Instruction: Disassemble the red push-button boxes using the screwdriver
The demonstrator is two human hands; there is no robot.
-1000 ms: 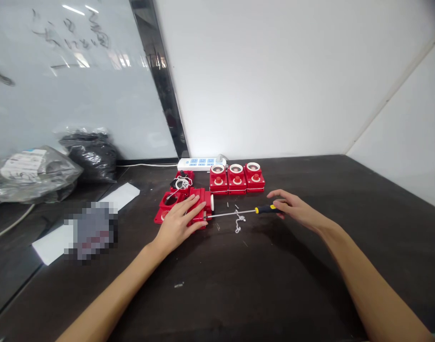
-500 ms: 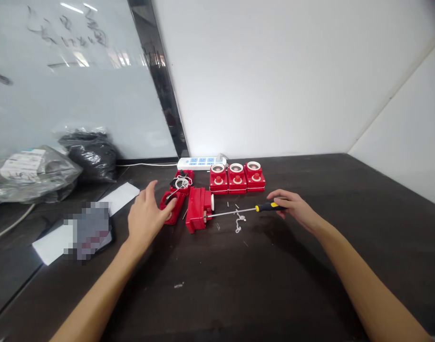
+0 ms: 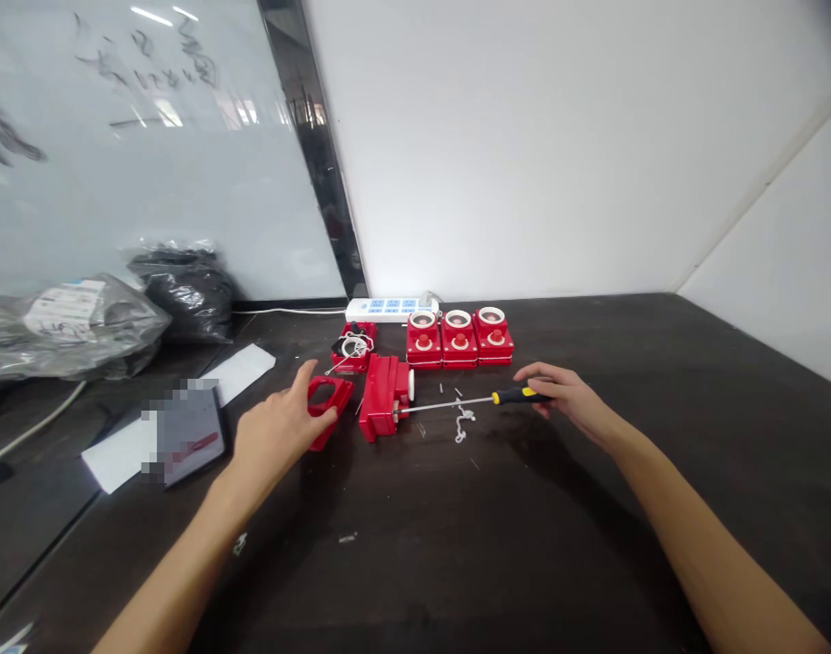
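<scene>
My right hand (image 3: pixel 568 400) is closed around the black-and-yellow handle of a screwdriver (image 3: pixel 449 405). The long shaft points left, and its tip meets the front side of a red box-shaped housing (image 3: pixel 382 400) that stands on its side. To the left, my left hand (image 3: pixel 279 422) has its thumb and fingers around the edge of a red frame-like cover (image 3: pixel 334 400) with a round opening. Part of that cover is hidden by the hand. Behind it lies an open red housing (image 3: pixel 352 361) with white and black wires.
Three assembled red units (image 3: pixel 460 341) stand in a row at the back, near a white power strip (image 3: pixel 388 310). Small screws and a white cord (image 3: pixel 461 427) lie on the dark table. Paper (image 3: pixel 242 372), a dark flat object (image 3: pixel 193 436) and plastic bags (image 3: pixel 183 291) are at left.
My left hand has taken hold of the red cover and shifted it slightly toward me, away from the wired housing. The screwdriver stays against the red housing. The view has shifted a little.
</scene>
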